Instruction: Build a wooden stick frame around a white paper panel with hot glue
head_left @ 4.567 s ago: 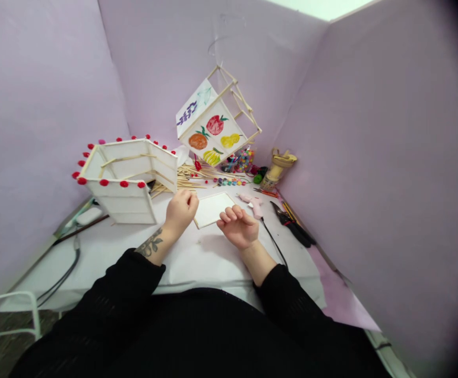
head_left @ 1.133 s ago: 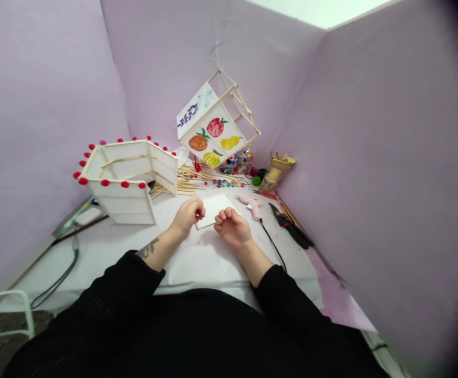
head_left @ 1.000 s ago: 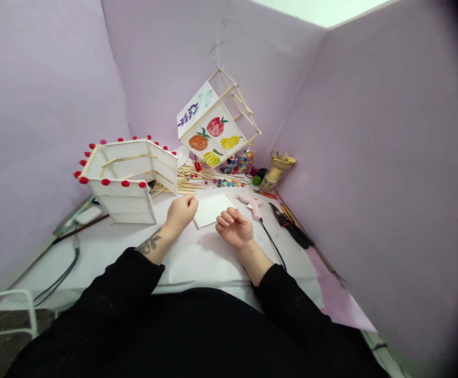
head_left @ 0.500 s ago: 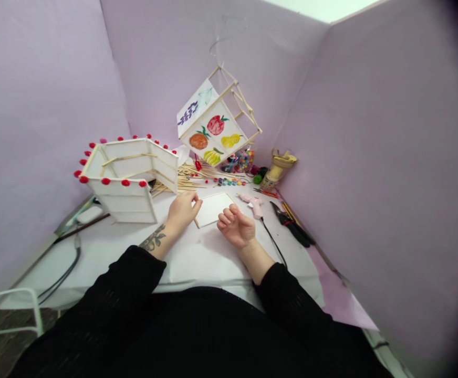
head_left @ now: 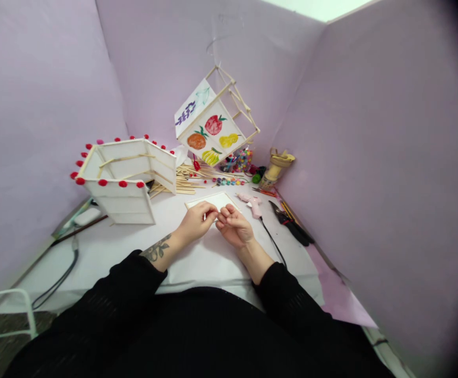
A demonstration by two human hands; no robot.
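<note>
My left hand [head_left: 197, 221] and my right hand [head_left: 233, 226] meet fingertip to fingertip over the white table. Both are closed in pinches, and whatever they hold is too small or hidden to name. Just behind them lies a flat white panel with a thin wooden frame [head_left: 217, 199], partly covered by my hands. A pink glue gun [head_left: 252, 203] rests to the right of my right hand, its black cord running toward the front edge.
At the left stands a white folded frame [head_left: 122, 202] with red pompoms. A fruit-painted lantern [head_left: 213, 131] hangs behind. Wooden sticks [head_left: 184, 181], beads [head_left: 229, 181], black pruners [head_left: 292, 224] and a bamboo-like holder [head_left: 275, 170] are on the table [head_left: 205, 262].
My left hand has moved right, off the panel's left side, and its fingertips now meet those of my right hand. My right hand has hardly moved.
</note>
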